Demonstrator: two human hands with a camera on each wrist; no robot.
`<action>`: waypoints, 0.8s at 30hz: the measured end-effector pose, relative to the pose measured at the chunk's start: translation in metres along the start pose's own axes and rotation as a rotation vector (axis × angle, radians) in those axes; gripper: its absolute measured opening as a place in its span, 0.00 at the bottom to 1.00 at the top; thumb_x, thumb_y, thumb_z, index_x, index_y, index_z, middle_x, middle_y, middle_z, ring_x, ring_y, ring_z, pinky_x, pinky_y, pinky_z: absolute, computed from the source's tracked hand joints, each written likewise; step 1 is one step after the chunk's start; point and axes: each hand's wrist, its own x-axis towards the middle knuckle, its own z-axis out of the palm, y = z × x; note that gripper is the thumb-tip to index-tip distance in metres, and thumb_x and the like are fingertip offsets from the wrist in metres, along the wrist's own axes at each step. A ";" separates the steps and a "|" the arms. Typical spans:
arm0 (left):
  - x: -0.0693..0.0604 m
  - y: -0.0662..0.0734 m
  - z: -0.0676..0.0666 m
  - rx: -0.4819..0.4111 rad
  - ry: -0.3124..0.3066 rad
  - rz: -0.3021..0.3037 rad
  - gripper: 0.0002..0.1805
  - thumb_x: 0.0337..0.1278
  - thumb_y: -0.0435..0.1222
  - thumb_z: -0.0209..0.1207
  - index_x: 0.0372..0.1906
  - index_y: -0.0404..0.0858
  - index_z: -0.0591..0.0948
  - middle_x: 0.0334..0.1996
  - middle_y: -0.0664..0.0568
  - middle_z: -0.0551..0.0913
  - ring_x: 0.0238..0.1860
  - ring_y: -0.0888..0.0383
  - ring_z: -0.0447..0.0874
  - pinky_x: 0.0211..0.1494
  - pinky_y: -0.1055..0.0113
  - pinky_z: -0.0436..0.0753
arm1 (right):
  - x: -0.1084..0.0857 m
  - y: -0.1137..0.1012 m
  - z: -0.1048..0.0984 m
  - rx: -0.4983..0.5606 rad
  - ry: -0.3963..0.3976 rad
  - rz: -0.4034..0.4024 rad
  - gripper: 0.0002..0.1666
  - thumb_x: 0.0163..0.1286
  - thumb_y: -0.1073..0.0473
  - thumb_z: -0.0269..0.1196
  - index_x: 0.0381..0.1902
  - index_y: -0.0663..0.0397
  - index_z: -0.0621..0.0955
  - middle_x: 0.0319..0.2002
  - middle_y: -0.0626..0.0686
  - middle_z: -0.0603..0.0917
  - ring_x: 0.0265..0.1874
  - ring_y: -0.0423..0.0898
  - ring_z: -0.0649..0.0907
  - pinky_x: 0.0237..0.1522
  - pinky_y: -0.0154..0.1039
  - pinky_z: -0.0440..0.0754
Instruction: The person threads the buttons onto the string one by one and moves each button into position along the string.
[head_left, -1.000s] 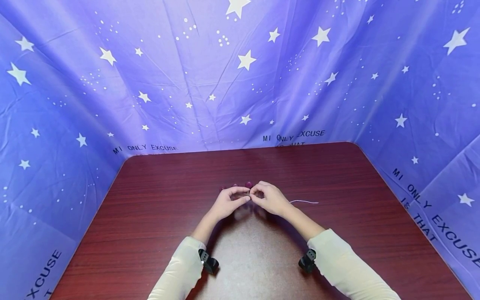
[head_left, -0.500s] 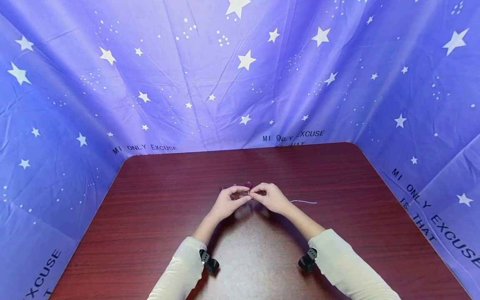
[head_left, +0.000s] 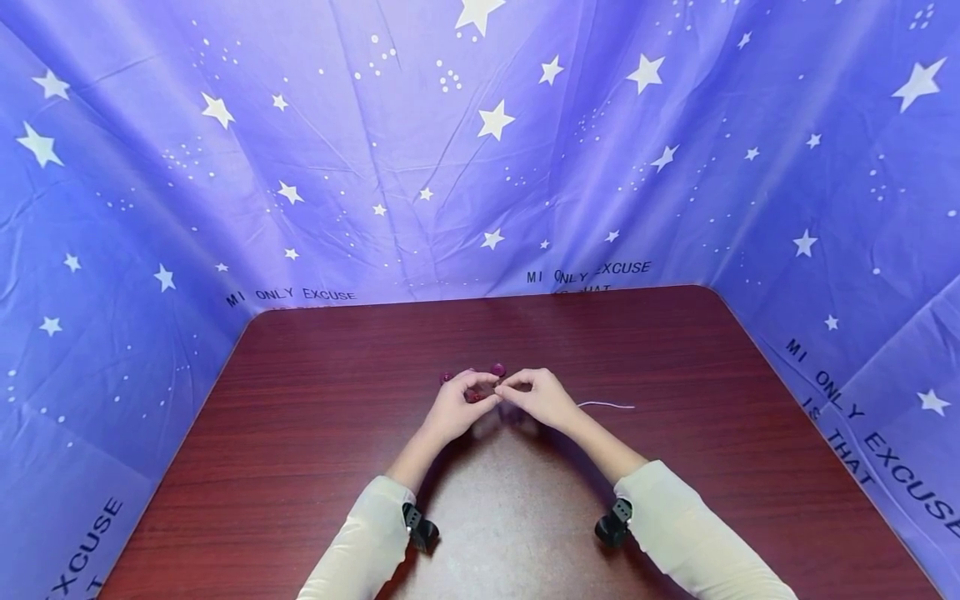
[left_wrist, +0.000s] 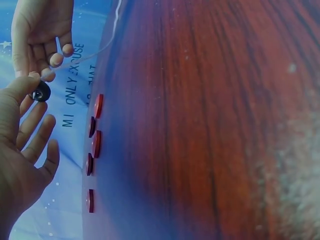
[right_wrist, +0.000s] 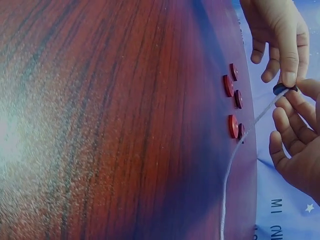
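Note:
My left hand (head_left: 452, 406) pinches a small dark round button (left_wrist: 42, 92) on edge between thumb and forefinger, its other fingers spread loosely. Meeting it fingertip to fingertip, my right hand (head_left: 546, 400) pinches a thin white string (right_wrist: 256, 120) close against the button. Whether the string passes through a hole is too small to tell. The string trails from the fingertips down past the right hand, and its loose end lies on the table in the head view. Beyond and below the hands, several red and dark purple buttons (right_wrist: 233, 126) lie flat, partly hidden by the left hand in the head view.
A dark red wood-grain table (head_left: 315, 467) lies under both hands, with a bright glare at its near middle. Blue-purple cloth (head_left: 420, 167) printed with stars hangs along the back and sides. Each sleeved wrist wears a black camera (head_left: 422, 527).
The hands stay together at almost the same spot. My right fingertips have shifted slightly left and straightened a little. The buttons on the table have not visibly moved.

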 end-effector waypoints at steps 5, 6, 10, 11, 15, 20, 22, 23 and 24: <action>-0.001 0.002 0.001 0.068 0.028 0.048 0.15 0.49 0.37 0.67 0.44 0.40 0.83 0.42 0.48 0.86 0.58 0.39 0.74 0.63 0.50 0.71 | 0.000 0.003 0.001 0.009 0.016 0.002 0.10 0.61 0.56 0.64 0.34 0.58 0.86 0.33 0.53 0.88 0.28 0.37 0.82 0.32 0.29 0.80; -0.001 0.001 0.001 0.057 0.031 0.057 0.15 0.49 0.37 0.67 0.44 0.39 0.83 0.42 0.48 0.86 0.55 0.40 0.76 0.64 0.51 0.70 | -0.001 0.003 0.001 0.011 0.017 0.004 0.10 0.61 0.56 0.64 0.34 0.57 0.86 0.32 0.52 0.88 0.28 0.36 0.82 0.31 0.29 0.79; -0.001 -0.001 0.002 -0.024 0.052 0.040 0.16 0.48 0.37 0.68 0.44 0.38 0.83 0.40 0.48 0.86 0.38 0.51 0.83 0.55 0.60 0.78 | 0.000 0.005 -0.001 0.021 0.030 0.002 0.09 0.62 0.58 0.64 0.34 0.58 0.86 0.31 0.53 0.87 0.25 0.35 0.80 0.29 0.29 0.79; -0.001 -0.001 0.002 -0.043 0.062 0.028 0.15 0.47 0.36 0.68 0.43 0.38 0.84 0.39 0.48 0.86 0.34 0.54 0.83 0.50 0.63 0.80 | -0.001 0.005 -0.001 0.022 0.033 0.004 0.09 0.62 0.58 0.64 0.33 0.58 0.86 0.30 0.53 0.87 0.25 0.35 0.80 0.29 0.29 0.79; -0.002 -0.003 0.003 -0.069 0.107 -0.006 0.09 0.46 0.36 0.68 0.36 0.39 0.86 0.35 0.47 0.86 0.33 0.58 0.82 0.36 0.69 0.82 | -0.001 0.006 -0.002 0.038 0.035 0.010 0.09 0.62 0.59 0.63 0.33 0.59 0.86 0.27 0.54 0.87 0.23 0.36 0.79 0.27 0.29 0.77; -0.001 -0.004 0.004 -0.098 0.125 0.026 0.06 0.46 0.34 0.68 0.32 0.38 0.87 0.33 0.47 0.87 0.42 0.50 0.82 0.41 0.57 0.83 | -0.001 0.006 -0.002 0.053 0.023 0.029 0.09 0.63 0.58 0.63 0.33 0.58 0.86 0.27 0.54 0.87 0.23 0.36 0.79 0.27 0.28 0.77; 0.000 -0.004 0.005 -0.101 0.127 0.039 0.05 0.46 0.33 0.68 0.32 0.38 0.86 0.33 0.46 0.87 0.45 0.47 0.82 0.42 0.53 0.82 | -0.001 0.006 -0.002 0.058 0.017 0.030 0.09 0.63 0.58 0.63 0.34 0.58 0.86 0.28 0.55 0.87 0.24 0.36 0.79 0.28 0.28 0.78; 0.000 -0.004 0.005 -0.097 0.128 0.044 0.05 0.46 0.33 0.68 0.31 0.38 0.86 0.33 0.46 0.87 0.46 0.47 0.82 0.42 0.53 0.82 | -0.001 0.006 -0.002 0.062 0.015 0.030 0.09 0.63 0.58 0.63 0.34 0.58 0.86 0.28 0.56 0.87 0.24 0.37 0.79 0.28 0.28 0.78; 0.000 -0.005 0.005 -0.092 0.130 0.045 0.04 0.46 0.33 0.68 0.31 0.38 0.86 0.33 0.47 0.87 0.46 0.48 0.82 0.42 0.53 0.82 | -0.001 0.006 -0.002 0.065 0.013 0.031 0.09 0.63 0.58 0.63 0.34 0.58 0.86 0.28 0.56 0.87 0.24 0.37 0.79 0.28 0.29 0.78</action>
